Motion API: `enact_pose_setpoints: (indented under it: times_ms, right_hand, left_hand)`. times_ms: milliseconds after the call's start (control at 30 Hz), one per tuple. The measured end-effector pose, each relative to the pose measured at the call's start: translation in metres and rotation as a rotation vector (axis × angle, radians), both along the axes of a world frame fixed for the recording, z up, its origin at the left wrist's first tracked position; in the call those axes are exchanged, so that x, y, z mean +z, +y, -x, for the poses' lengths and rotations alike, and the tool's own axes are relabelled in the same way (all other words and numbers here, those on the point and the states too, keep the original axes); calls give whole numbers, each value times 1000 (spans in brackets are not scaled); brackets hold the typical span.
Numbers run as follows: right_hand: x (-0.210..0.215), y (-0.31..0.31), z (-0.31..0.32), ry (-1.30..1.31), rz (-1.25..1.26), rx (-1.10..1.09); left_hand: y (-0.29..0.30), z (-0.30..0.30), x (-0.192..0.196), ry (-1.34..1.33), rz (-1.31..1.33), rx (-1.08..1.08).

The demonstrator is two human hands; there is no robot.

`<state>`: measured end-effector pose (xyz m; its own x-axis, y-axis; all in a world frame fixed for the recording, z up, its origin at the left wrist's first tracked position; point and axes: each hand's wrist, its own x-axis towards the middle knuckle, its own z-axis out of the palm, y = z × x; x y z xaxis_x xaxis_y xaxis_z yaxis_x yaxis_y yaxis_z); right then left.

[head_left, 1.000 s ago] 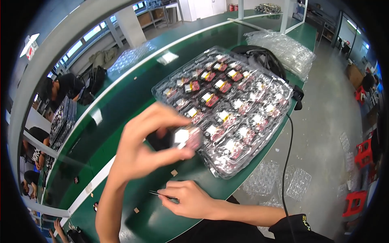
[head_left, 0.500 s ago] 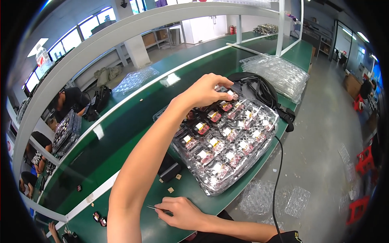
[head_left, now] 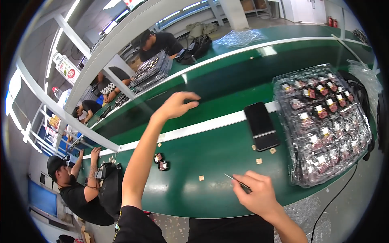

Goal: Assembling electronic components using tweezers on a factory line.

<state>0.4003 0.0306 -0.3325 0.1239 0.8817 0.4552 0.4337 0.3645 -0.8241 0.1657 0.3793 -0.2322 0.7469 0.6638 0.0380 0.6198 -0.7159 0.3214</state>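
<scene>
Tweezers (head_left: 237, 183) in right hand (head_left: 256, 193) near table edge (head_left: 210, 210).

The desk (head_left: 210, 190) has a smooth green top with a soft sheen, and pale glare lies on its far part; a matt white strip (head_left: 202, 127) runs across it. The stacked trays (head_left: 324, 121) are thin clear plastic, glossy and crinkled with highlights. The phone (head_left: 261, 125) beside them is black and glassy, with a dull reflection on its face. The slim tool (head_left: 237, 182) held in the right hand (head_left: 259, 196) looks like bright metal. Small tan squares (head_left: 258, 161) on the desk look matt, like card. The beams (head_left: 121, 40) overhead are painted grey, smooth and matt.
</scene>
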Motion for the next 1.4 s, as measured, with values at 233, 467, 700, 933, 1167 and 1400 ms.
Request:
enact_pose_setpoints:
  times_ms: [233, 467, 700, 933, 1167, 1400]
  right_hand:
    - [-3, 2, 5, -18, 30, -10]
    - [2, 3, 7, -42, 84, -17]
    - [5, 4, 3, -10, 86, -72]
    - [6, 7, 7, -9, 106, -39]
    - [8, 8, 7, -53, 137, -37]
    - [7, 9, 2, 45, 125, 4]
  left_hand:
    - [6, 165, -28, 544, -96, 770]
    - [-11, 164, -41, 82, -153, 564]
    - [-155, 29, -33, -197, 279, -194]
    - [-192, 27, -45, -292, 304, -271]
    - [-207, 29, -64, -199, 55, -62]
    - [-212, 21, -67, -316, 259, -115]
